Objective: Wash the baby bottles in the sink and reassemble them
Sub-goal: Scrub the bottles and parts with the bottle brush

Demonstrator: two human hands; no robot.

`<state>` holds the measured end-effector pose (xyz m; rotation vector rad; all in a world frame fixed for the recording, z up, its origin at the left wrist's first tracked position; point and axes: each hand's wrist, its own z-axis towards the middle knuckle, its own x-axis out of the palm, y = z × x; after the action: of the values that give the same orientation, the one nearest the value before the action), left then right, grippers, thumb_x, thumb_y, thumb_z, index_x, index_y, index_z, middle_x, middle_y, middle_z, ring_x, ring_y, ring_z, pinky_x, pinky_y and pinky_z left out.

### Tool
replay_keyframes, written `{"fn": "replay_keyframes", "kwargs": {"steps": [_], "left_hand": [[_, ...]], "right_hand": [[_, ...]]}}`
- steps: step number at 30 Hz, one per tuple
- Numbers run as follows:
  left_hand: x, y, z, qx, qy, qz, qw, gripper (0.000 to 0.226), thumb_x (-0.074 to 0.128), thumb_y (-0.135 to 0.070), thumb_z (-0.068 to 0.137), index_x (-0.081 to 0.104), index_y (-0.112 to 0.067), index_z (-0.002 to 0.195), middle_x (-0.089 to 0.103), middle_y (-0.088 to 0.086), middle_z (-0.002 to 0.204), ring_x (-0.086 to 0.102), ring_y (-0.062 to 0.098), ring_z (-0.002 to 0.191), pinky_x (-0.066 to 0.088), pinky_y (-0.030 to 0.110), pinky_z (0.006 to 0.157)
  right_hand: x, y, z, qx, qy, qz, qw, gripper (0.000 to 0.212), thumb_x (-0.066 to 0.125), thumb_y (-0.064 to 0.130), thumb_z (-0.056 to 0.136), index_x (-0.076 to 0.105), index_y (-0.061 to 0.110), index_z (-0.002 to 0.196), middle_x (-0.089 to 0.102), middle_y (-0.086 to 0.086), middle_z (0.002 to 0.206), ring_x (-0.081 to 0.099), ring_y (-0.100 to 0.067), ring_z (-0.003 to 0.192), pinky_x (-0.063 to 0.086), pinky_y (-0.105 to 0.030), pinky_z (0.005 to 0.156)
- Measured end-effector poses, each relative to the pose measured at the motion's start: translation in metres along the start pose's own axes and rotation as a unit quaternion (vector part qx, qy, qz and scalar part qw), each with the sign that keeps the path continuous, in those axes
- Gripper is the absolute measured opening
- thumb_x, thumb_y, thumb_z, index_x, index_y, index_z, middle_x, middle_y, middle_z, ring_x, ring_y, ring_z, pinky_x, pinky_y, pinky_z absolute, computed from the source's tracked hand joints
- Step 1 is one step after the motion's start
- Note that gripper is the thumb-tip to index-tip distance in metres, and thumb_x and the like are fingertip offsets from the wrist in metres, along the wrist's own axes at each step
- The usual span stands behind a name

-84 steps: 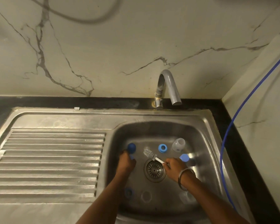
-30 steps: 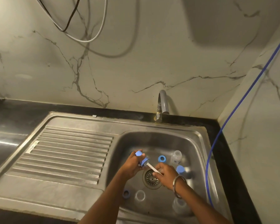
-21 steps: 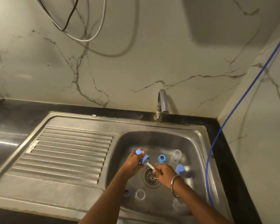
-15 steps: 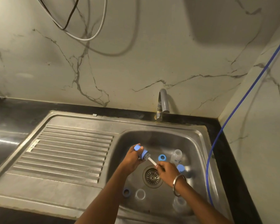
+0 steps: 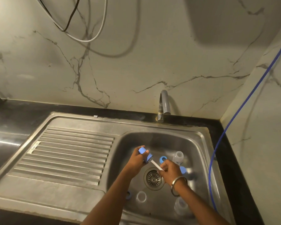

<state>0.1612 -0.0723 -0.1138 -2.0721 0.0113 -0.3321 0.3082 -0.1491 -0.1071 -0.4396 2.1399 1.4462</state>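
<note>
drainboard [image 5: 68, 153] left of sink [image 5: 199, 143] | faucet [image 5: 164, 103] behind | bottle [image 5: 178, 157] in sink

Marble-look wall [image 5: 152, 62], pale with dark veins, meets side wall [image 5: 266, 127] at the right corner. Black and white cables [image 5: 81, 21] hang top left. Blue hose [image 5: 243, 108] runs down the side wall. Black counter [image 5: 15, 114] around a steel drainboard [image 5: 63, 159], ribbed, left of the basin. Grey tap [image 5: 164, 103] at the back edge. Dim warm light, soft shadow upper right.
</note>
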Motion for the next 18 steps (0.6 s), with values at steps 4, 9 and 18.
{"fn": "replay_keyframes", "kwargs": {"steps": [4,9,18], "left_hand": [[-0.001,0.000,0.003,-0.016,0.004,-0.012,1.000,0.029,0.058,-0.013,0.095,0.049,-0.013,0.122,0.057,0.013,0.104,0.063,0.022,0.086,0.056,0.034,0.077],[-0.001,-0.002,0.006,-0.040,0.017,-0.061,0.997,0.024,0.054,-0.015,0.098,0.050,-0.011,0.121,0.060,0.016,0.103,0.068,0.025,0.083,0.060,0.040,0.071],[-0.011,-0.025,0.017,-0.025,-0.055,-0.094,0.994,0.006,0.048,-0.008,0.099,0.050,-0.010,0.105,0.053,0.017,0.091,0.060,0.027,0.071,0.057,0.042,0.056]], "right_hand": [[-0.003,0.003,-0.004,-0.008,0.063,0.033,0.997,0.023,0.050,0.010,0.096,0.056,0.018,0.075,0.054,-0.002,0.065,0.048,-0.009,0.050,0.043,-0.020,0.048],[-0.003,0.003,-0.010,0.025,0.120,0.063,0.990,0.024,0.040,0.026,0.101,0.060,0.014,0.101,0.055,-0.003,0.058,0.045,-0.012,0.035,0.036,-0.021,0.036],[-0.010,-0.021,-0.014,0.012,0.274,0.070,0.959,0.008,0.062,0.022,0.090,0.062,0.020,0.098,0.060,0.001,0.061,0.056,-0.012,0.047,0.048,-0.025,0.048]]}}
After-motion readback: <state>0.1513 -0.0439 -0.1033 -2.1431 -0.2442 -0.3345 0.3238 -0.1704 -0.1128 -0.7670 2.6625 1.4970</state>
